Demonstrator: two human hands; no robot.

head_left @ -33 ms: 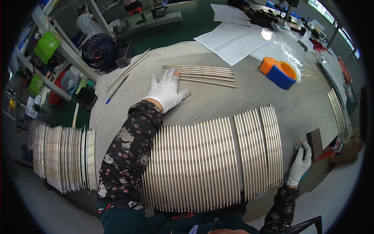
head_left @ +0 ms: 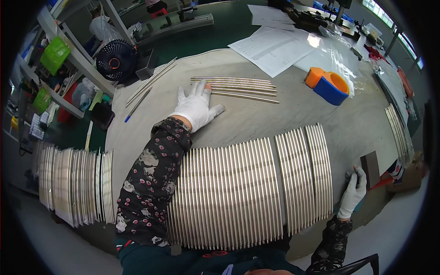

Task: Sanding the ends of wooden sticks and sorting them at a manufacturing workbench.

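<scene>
My left hand [head_left: 195,110], in a white glove, lies flat with its fingers spread. Its fingertips rest over the left ends of several thin metal rods [head_left: 247,87] at the far middle of the table. One fingertip pokes bare out of the glove. By the right table edge is my right hand [head_left: 352,192], also gloved, its fingers loosely bent and slightly apart from the thumb; I see nothing held in it. A dark flat rectangular piece [head_left: 370,167] touches or nearly touches these fingers. Between my arms a wide row of metal rods [head_left: 229,192] lies side by side, partly under my left sleeve.
Wrapped rod bundles [head_left: 73,188] lie at the left. Loose rods [head_left: 151,82] and a blue-tipped pen [head_left: 137,105] are at the far left, near a black fan [head_left: 117,59]. Papers [head_left: 272,48] and an orange-and-blue tape dispenser [head_left: 330,87] sit far right. More rods [head_left: 396,130] line the right edge.
</scene>
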